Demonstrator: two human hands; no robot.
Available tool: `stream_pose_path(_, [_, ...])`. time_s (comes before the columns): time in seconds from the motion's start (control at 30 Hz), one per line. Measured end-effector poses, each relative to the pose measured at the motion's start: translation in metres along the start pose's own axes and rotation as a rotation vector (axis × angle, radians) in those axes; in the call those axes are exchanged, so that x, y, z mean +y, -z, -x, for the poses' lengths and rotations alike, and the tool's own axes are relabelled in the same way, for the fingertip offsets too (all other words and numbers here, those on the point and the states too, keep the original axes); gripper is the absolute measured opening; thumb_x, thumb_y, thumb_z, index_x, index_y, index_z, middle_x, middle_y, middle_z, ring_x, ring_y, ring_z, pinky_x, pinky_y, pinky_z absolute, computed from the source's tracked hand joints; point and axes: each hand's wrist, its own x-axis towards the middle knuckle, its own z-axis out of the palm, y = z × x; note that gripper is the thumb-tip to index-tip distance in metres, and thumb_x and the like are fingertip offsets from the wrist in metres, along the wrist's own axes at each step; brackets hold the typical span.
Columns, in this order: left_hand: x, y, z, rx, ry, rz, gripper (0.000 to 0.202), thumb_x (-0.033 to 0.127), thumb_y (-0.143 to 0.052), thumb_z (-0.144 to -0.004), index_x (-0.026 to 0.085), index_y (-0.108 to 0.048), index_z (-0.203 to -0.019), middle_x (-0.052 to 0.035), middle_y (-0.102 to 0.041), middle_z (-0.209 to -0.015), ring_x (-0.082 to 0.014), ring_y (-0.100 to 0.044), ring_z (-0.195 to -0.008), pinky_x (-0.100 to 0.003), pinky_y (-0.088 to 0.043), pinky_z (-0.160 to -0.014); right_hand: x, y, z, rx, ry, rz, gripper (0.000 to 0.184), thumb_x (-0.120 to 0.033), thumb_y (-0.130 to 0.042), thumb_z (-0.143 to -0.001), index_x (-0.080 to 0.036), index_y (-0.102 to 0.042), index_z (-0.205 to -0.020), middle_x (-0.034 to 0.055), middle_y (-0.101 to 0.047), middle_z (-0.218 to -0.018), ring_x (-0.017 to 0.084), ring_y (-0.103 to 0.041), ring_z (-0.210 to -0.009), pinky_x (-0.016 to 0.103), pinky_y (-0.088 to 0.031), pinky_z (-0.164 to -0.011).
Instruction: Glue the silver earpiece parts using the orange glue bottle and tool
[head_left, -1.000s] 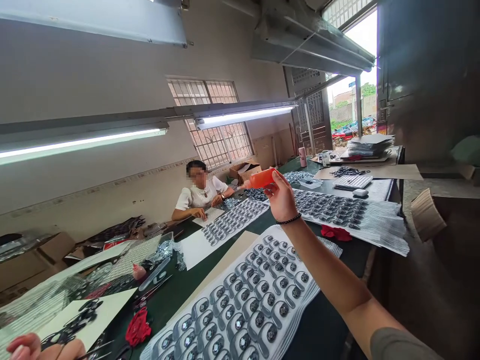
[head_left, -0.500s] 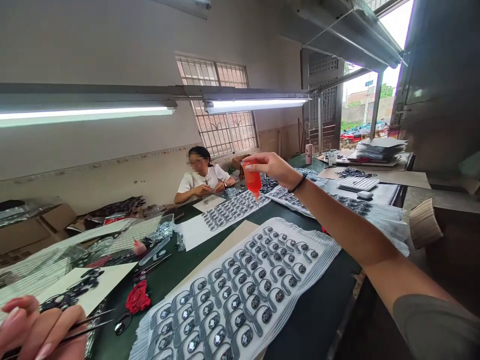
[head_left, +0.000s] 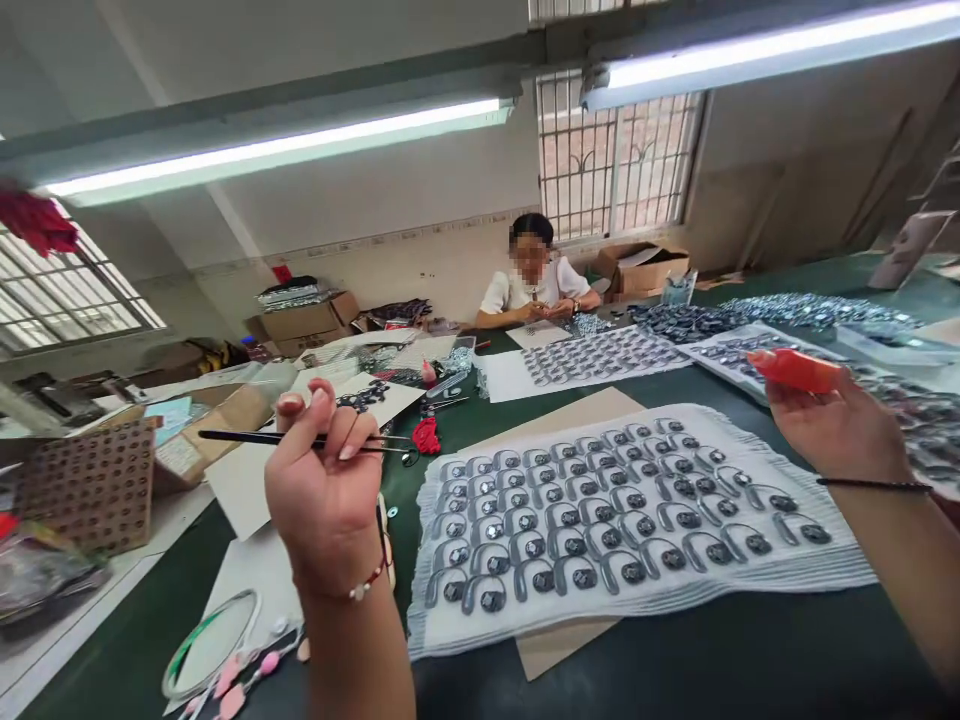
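My left hand (head_left: 326, 480) is raised at the left, its fingers closed round dark tweezers (head_left: 244, 437). The tweezers point right, toward a red fabric flower (head_left: 426, 436) and a small black loop (head_left: 409, 459); whether the tips touch the loop I cannot tell. On the right, my right hand (head_left: 851, 430) grips a red squeeze bottle (head_left: 801, 371) lying nearly level, its tip to the left. Between my hands spreads a white pleated cloth (head_left: 637, 616) with rows of grey curved pieces, each with a dark faceted gem (head_left: 583, 578).
Across the green table (head_left: 675, 660) a co-worker (head_left: 532, 280) in white handles small parts. Another sheet of pieces (head_left: 506, 375) lies before them. Piles of dark pieces (head_left: 679, 321) are at the back right. A hair band (head_left: 176, 670) and a perforated brown board (head_left: 86, 485) are at left.
The view has swung left. My right hand has tipped the red bottle from nozzle-down to nearly level. My left hand, with the tweezers, now shows more fully.
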Motion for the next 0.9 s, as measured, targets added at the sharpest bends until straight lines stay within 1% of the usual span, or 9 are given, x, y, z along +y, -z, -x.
stream_pose_path(0.07, [-0.003, -0.002, 0.003, -0.02, 0.023, -0.031, 0.025, -0.007, -0.045, -0.073, 0.018, -0.047, -0.07, 0.0049, -0.056, -0.07, -0.0034, -0.013, -0.038, -0.013, -0.025, -0.034, 0.011, 0.026, -0.003, -0.042, -0.074, 0.073, 0.009, -0.023, -0.056, -0.083, -0.026, -0.064, -0.081, 0.0117, -0.065, -0.086, 0.02, -0.065, -0.069, 0.029, -0.053, -0.043])
stream_pose_path(0.17, [-0.02, -0.01, 0.007, -0.049, 0.096, -0.091, 0.025, -0.006, -0.045, -0.074, 0.018, -0.047, -0.071, 0.0057, -0.057, -0.074, -0.0037, -0.013, -0.039, -0.014, -0.026, -0.035, 0.016, 0.049, -0.006, -0.058, -0.19, 0.21, 0.03, -0.033, -0.041, -0.087, -0.02, -0.064, -0.073, 0.009, -0.056, -0.058, 0.01, -0.047, -0.039, 0.025, -0.035, -0.031])
stream_pose_path(0.33, [-0.086, -0.022, 0.017, -0.044, 0.139, -0.332, 0.026, -0.006, -0.047, -0.067, 0.017, -0.051, -0.077, 0.0041, -0.055, -0.074, -0.0034, -0.014, -0.04, -0.014, -0.026, -0.037, 0.013, 0.052, -0.012, -0.058, -0.293, 0.328, 0.052, -0.045, -0.028, -0.089, -0.015, -0.056, -0.056, 0.0026, -0.048, -0.052, 0.001, -0.032, -0.035, 0.021, -0.018, -0.037])
stream_pose_path(0.43, [-0.127, -0.019, 0.028, -0.13, 0.259, -0.434, 0.011, 0.01, -0.052, -0.072, 0.015, -0.055, -0.082, 0.0004, -0.051, -0.072, -0.0042, -0.025, -0.043, -0.018, -0.029, -0.04, 0.02, 0.047, -0.008, -0.058, -0.337, 0.362, 0.035, -0.044, -0.049, -0.082, -0.016, -0.053, -0.061, -0.0005, -0.049, -0.053, 0.003, -0.03, -0.035, 0.018, -0.021, -0.035])
stream_pose_path(0.53, [-0.152, -0.016, 0.038, -0.261, 0.398, -0.523, 0.012, 0.026, -0.05, -0.08, 0.016, -0.056, -0.078, -0.0012, -0.049, -0.075, -0.0048, -0.032, -0.044, -0.021, -0.031, -0.041, 0.029, 0.043, 0.003, -0.101, -0.355, 0.384, 0.026, -0.039, -0.051, -0.08, -0.016, -0.051, -0.068, -0.0009, -0.051, -0.057, 0.004, -0.03, -0.035, 0.016, -0.025, -0.033])
stream_pose_path(0.63, [-0.163, -0.016, 0.049, -0.395, 0.444, -0.634, 0.006, 0.021, -0.054, -0.079, 0.017, -0.055, -0.075, -0.0001, -0.049, -0.073, -0.0038, -0.034, -0.041, -0.02, -0.029, -0.041, 0.034, 0.041, 0.012, -0.135, -0.411, 0.417, 0.033, -0.044, -0.043, -0.085, -0.016, -0.05, -0.07, 0.0005, -0.051, -0.056, 0.004, -0.028, -0.033, 0.017, -0.024, -0.031])
stream_pose_path(0.73, [-0.162, -0.013, 0.061, -0.555, 0.437, -0.718, 0.002, 0.02, -0.057, -0.078, 0.018, -0.057, -0.077, 0.0012, -0.049, -0.065, -0.0038, -0.033, -0.039, -0.02, -0.027, -0.04, 0.035, 0.04, 0.016, -0.146, -0.459, 0.449, 0.03, -0.042, -0.043, -0.085, -0.016, -0.049, -0.071, 0.0, -0.049, -0.054, 0.005, -0.03, -0.034, 0.017, -0.024, -0.031])
stream_pose_path(0.8, [-0.155, -0.005, 0.07, -0.61, 0.438, -0.859, 0.005, 0.024, -0.058, -0.079, 0.02, -0.059, -0.08, 0.0018, -0.05, -0.062, -0.0045, -0.035, -0.041, -0.019, -0.027, -0.041, 0.035, 0.04, 0.018, -0.137, -0.467, 0.441, 0.024, -0.039, -0.046, -0.085, -0.017, -0.047, -0.074, -0.0003, -0.05, -0.057, 0.006, -0.033, -0.036, 0.017, -0.026, -0.031])
stream_pose_path(0.9, [-0.138, 0.02, 0.08, -0.629, 0.428, -1.234, 0.014, 0.033, -0.061, -0.078, 0.02, -0.062, -0.081, 0.0018, -0.05, -0.06, -0.0069, -0.043, -0.05, -0.017, -0.031, -0.044, 0.034, 0.039, 0.021, -0.124, -0.488, 0.41, 0.019, -0.035, -0.049, -0.084, -0.018, -0.046, -0.076, -0.0008, -0.05, -0.06, 0.006, -0.034, -0.037, 0.017, -0.029, -0.033])
